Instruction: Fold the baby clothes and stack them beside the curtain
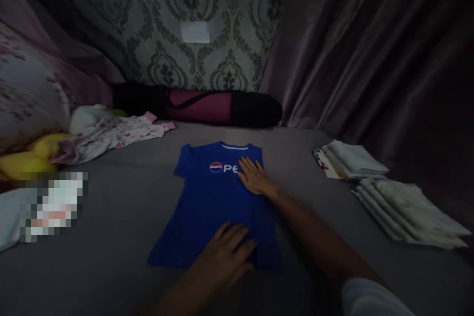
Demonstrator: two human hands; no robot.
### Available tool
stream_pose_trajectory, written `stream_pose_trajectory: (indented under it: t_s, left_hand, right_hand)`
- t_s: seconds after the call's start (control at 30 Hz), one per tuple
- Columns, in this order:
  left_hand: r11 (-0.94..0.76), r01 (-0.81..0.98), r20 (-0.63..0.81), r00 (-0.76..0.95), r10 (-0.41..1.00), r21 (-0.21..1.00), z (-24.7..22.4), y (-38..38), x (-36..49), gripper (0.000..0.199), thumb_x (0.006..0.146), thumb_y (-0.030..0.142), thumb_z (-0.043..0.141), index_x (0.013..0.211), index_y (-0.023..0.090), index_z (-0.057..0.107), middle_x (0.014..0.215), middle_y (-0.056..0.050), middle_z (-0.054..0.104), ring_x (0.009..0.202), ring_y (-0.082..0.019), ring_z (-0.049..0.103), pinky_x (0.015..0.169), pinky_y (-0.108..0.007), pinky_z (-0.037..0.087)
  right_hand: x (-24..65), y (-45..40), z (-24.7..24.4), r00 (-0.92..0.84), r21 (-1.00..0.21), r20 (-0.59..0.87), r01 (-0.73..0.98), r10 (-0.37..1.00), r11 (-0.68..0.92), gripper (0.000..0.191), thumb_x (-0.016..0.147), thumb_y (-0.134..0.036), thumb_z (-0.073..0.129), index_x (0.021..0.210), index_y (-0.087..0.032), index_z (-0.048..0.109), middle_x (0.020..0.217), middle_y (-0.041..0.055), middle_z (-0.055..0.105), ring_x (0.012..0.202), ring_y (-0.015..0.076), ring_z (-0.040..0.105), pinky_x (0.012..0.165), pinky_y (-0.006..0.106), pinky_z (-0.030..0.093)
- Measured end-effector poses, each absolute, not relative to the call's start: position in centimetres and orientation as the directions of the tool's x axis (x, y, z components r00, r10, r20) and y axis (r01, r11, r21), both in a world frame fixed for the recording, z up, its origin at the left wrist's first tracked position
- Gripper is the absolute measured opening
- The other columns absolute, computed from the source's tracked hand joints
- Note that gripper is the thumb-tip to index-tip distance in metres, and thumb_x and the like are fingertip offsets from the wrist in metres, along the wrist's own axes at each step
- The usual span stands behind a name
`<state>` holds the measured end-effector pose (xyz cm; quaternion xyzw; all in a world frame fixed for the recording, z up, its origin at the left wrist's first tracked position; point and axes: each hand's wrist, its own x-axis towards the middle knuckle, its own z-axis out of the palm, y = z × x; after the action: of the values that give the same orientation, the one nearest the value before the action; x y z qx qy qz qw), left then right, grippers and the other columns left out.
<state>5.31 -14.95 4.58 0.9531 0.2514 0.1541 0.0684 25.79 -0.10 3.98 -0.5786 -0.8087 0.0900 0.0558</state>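
Observation:
A blue T-shirt (pixel 207 207) lies spread on the grey sheet (pixel 122 217), its neck at the far end, with a round red, white and blue logo and white letters on the chest. Resting on the upper right of the chest, my right hand (pixel 253 176) has its fingers spread and covers part of the lettering. The shirt's right sleeve is not visible beside that hand. My left hand (pixel 225 256) is over the lower part of the shirt, fingers apart, slightly blurred. Neither hand grips anything.
Two stacks of folded cloth (pixel 357 158) (pixel 414 210) lie on the right. A black and maroon long bag (pixel 202 107) lies along the patterned wall. On the left are a floral garment (pixel 118 136), a yellow plush item (pixel 33 158) and a partly pixelated white item (pixel 55 207). Curtains hang at right.

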Motion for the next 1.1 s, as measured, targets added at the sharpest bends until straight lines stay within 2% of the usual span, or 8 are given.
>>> stream_pose_trajectory:
  t_s: [0.1,0.3,0.43,0.6,0.77,0.87,1.1]
  left_hand:
    - [-0.852,0.467,0.242,0.821,0.518,0.237,4.7,-14.9,5.0,0.032,0.095,0.036,0.046,0.122,0.024,0.058,0.130,-0.008,0.059,0.122,-0.022,0.054,0.107,-0.043,0.040]
    - [-0.828,0.490,0.218,0.807,0.549,0.271,5.4,-14.6,4.4,0.033,0.096,0.033,0.043,0.123,0.022,0.059,0.128,-0.009,0.061,0.120,-0.021,0.055,0.107,-0.044,0.040]
    - [-0.789,0.550,0.219,0.763,0.608,0.275,6.1,-14.4,4.2,0.032,0.097,0.032,0.042,0.121,0.022,0.060,0.127,-0.008,0.062,0.118,-0.020,0.056,0.107,-0.042,0.040]
    - [-0.776,0.564,0.196,0.758,0.622,0.282,6.0,-14.3,4.0,0.032,0.097,0.029,0.041,0.120,0.021,0.061,0.125,-0.008,0.063,0.117,-0.020,0.058,0.106,-0.041,0.041]
    - [-0.756,0.584,0.251,0.716,0.651,0.294,5.8,-13.8,3.4,0.032,0.097,0.029,0.040,0.119,0.020,0.061,0.125,-0.009,0.063,0.116,-0.020,0.058,0.104,-0.041,0.042]
    - [-0.740,0.603,0.283,0.684,0.672,0.299,5.9,-13.5,3.0,0.032,0.097,0.029,0.040,0.119,0.019,0.062,0.122,-0.010,0.064,0.114,-0.021,0.059,0.102,-0.041,0.043]
    - [-0.706,0.637,0.254,0.660,0.707,0.309,5.8,-13.0,2.7,0.032,0.096,0.028,0.041,0.116,0.017,0.063,0.120,-0.010,0.066,0.111,-0.021,0.060,0.100,-0.038,0.045]
  right_hand:
    - [25.5,-0.2,3.5,-0.295,-0.218,-0.008,0.933,0.956,0.286,0.064,0.098,-0.047,0.016,0.150,-0.011,0.025,0.156,0.0100,0.022,0.145,0.0217,0.014,0.117,0.045,0.007]
    - [26.4,-2.3,4.0,-0.305,-0.333,0.091,0.888,0.948,0.317,0.063,0.098,-0.046,0.013,0.150,-0.013,0.024,0.157,0.0100,0.021,0.145,0.0199,0.013,0.117,0.043,0.010]
    - [26.4,-5.7,3.8,-0.353,-0.281,0.080,0.889,0.932,0.361,0.063,0.098,-0.046,0.016,0.149,-0.010,0.026,0.156,0.0109,0.021,0.145,0.0216,0.012,0.118,0.043,0.010]
    - [25.6,-6.9,3.6,-0.322,-0.223,0.019,0.921,0.946,0.318,0.061,0.098,-0.042,0.018,0.149,-0.010,0.028,0.156,0.0103,0.023,0.145,0.0216,0.015,0.118,0.043,0.010]
    - [25.5,-9.3,4.6,-0.371,-0.228,0.085,0.896,0.925,0.380,0.059,0.098,-0.041,0.021,0.150,-0.012,0.026,0.157,0.0106,0.021,0.145,0.0223,0.012,0.118,0.045,0.010]
    - [25.2,-11.7,4.6,-0.429,-0.255,0.071,0.865,0.900,0.433,0.059,0.099,-0.043,0.021,0.150,-0.014,0.025,0.157,0.0093,0.021,0.145,0.0216,0.013,0.118,0.045,0.012]
    - [24.6,-13.0,4.3,-0.387,-0.281,0.064,0.877,0.920,0.389,0.057,0.099,-0.041,0.023,0.147,-0.011,0.032,0.154,0.0119,0.027,0.144,0.0218,0.019,0.118,0.045,0.014]
